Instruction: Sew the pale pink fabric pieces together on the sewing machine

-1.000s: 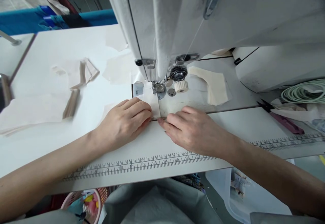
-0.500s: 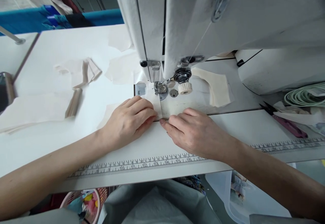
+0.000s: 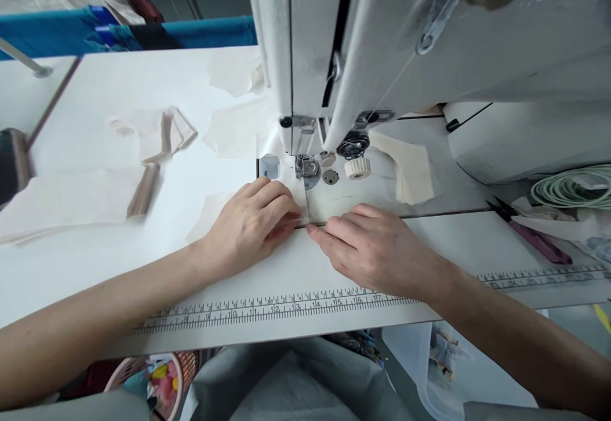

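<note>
A thin white fabric piece (image 3: 301, 199) lies in front of the presser foot (image 3: 305, 166) of a sewing machine (image 3: 315, 39), its far end at the foot. My left hand (image 3: 258, 223) rests over its left side, thumb and curled fingers closed on the near edge. At the near right corner, my right hand (image 3: 377, 249) has its thumb and index finger pressed together on the fabric; the other fingers are curled under. The fingertips of both hands are close together, and the fabric between them is partly hidden.
Stacked cut fabric pieces (image 3: 76, 201) lie left, with more loose pieces behind. A cream curved piece (image 3: 413, 169) sits right of the needle. Purple-handled snips (image 3: 539, 239) and green cord (image 3: 573, 185) lie far right. A ruler strip (image 3: 286, 307) runs along the table's front edge.
The whole view has shifted slightly, with the machine now further right in it. Both hands keep nearly the same place on the fabric before the presser foot.
</note>
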